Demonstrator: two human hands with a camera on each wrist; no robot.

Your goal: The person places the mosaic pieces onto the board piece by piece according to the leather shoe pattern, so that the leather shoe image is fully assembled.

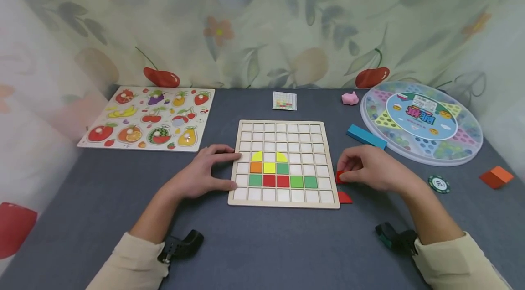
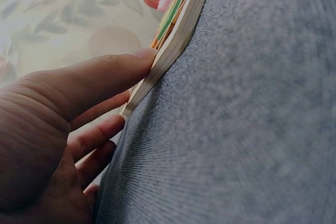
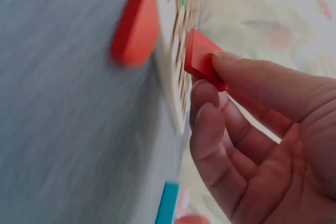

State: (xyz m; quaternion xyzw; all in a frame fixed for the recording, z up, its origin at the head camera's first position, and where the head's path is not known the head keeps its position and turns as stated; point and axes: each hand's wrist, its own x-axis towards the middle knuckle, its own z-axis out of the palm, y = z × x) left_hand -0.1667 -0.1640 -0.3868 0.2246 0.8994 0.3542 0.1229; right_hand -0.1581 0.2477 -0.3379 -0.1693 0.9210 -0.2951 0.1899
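A wooden grid board (image 1: 287,206) lies on the table with several coloured tiles in its cells: yellow ones with a curved side, an orange square (image 1: 256,168), a yellow square (image 1: 269,168), red squares and green squares. My left hand (image 1: 209,169) rests against the board's left edge, its thumb and fingers fairly straight; the thumb (image 2: 110,74) touches the wooden rim. Beside the right edge, my right hand (image 1: 369,167) pinches a flat red tile (image 3: 202,59) between thumb and fingers. A second red piece with a curved side (image 1: 345,197) lies on the table by the board's right edge.
Behind the board stands a small pattern card (image 1: 284,100). A fruit puzzle board (image 1: 197,119) is at back left. To the right are a blue block (image 1: 366,136), a pink pig (image 1: 350,98), a round game box (image 1: 422,114), a chip (image 1: 439,184) and an orange block (image 1: 496,177).
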